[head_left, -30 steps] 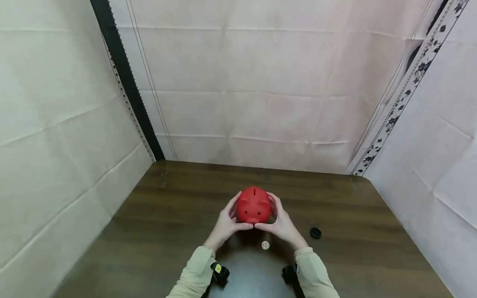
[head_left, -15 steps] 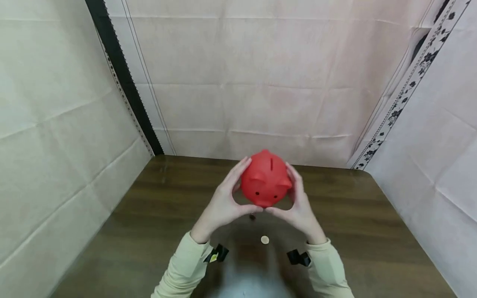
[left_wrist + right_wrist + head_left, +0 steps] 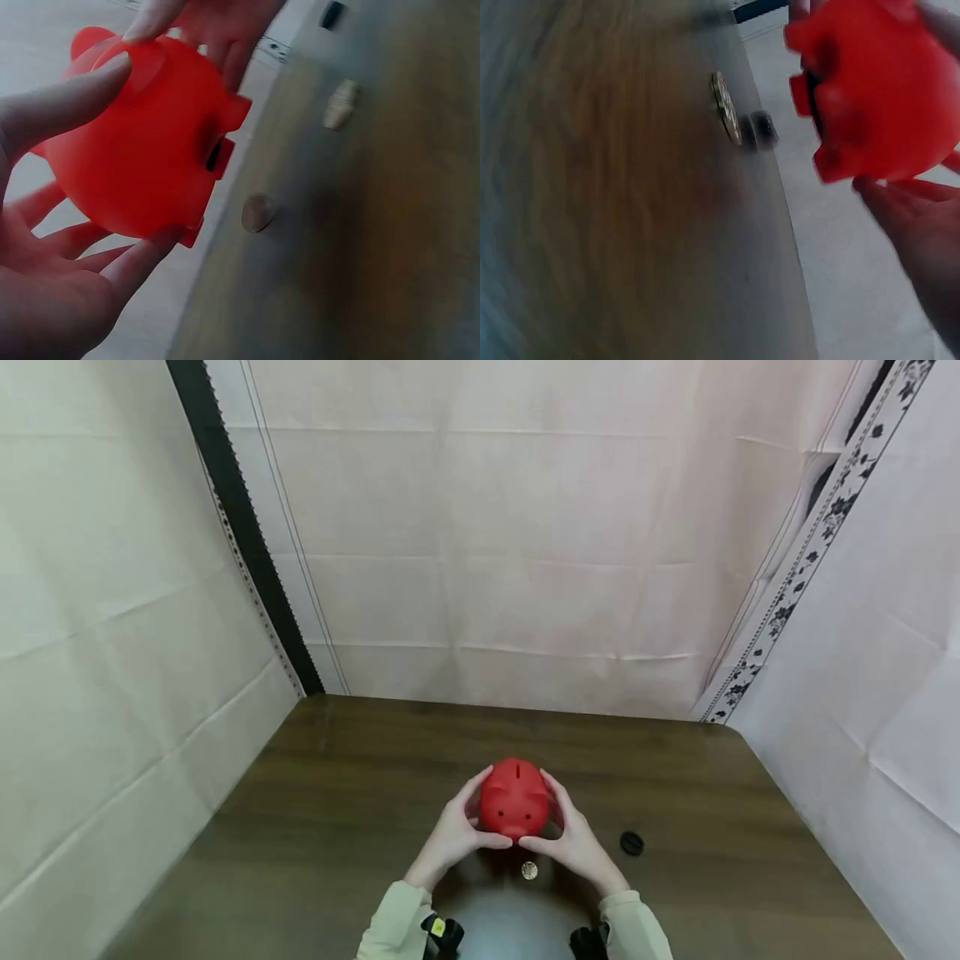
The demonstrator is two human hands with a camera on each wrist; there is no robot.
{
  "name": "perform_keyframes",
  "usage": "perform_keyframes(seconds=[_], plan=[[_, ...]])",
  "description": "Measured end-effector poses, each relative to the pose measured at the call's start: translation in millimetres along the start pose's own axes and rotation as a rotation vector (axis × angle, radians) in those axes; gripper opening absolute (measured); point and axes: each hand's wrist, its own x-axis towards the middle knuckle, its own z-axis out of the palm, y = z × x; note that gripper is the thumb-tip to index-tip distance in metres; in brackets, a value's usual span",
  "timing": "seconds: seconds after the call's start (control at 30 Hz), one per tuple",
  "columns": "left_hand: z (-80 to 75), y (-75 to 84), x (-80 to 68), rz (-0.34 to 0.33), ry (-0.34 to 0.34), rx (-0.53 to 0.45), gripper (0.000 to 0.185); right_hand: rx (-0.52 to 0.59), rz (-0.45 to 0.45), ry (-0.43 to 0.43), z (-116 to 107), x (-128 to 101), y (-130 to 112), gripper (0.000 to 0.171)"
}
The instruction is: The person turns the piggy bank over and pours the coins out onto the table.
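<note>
A red piggy bank point(image 3: 514, 802) is held between both hands above the table, slot upward in the head view. My left hand point(image 3: 459, 823) curves round its left side and my right hand point(image 3: 570, 835) round its right side, with the thumbs almost meeting at the snout. The wrist views show its short feet and a dark opening in its underside, facing the table. Below it in the head view lies a coin point(image 3: 529, 870). A brownish coin point(image 3: 257, 213) and a blurred pale coin point(image 3: 341, 103) show under the bank in the left wrist view.
A round black cap point(image 3: 632, 842) lies on the brown wooden table point(image 3: 360, 777), right of the right hand. White cloth walls point(image 3: 487, 527) stand behind the table and at both sides. Each wrist wears a black camera mount.
Both hands lifted the piggy bank toward the head camera and tilted it, then lowered it again. A dark coin showed beneath it half a second ago.
</note>
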Motion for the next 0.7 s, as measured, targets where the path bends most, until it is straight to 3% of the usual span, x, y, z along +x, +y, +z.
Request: perform_keyframes(seconds=[0.13, 0.43, 0.57, 0.7], plan=[[2.5, 4.3, -3.2, -0.006, 0.006, 0.046, 0.094, 0.009, 0.018, 0.003, -3, -4, -2, 0.096], [2.3, 6.0, -2.6, -0.026, 0.01, -0.016, 0.095, 0.021, 0.054, -0.037, -9, 0, -13, 0.096], [-1.0, 38.7, -3.3, 0.053, -0.001, -0.022, 0.095, -0.061, -0.053, 0.016, -19, 4, -46, 0.099], [-2.5, 91.4, -15.0, 0.283, -0.004, 0.051, 0.097, -0.215, -0.311, 0.122, -36, -1, -99, 0.107]])
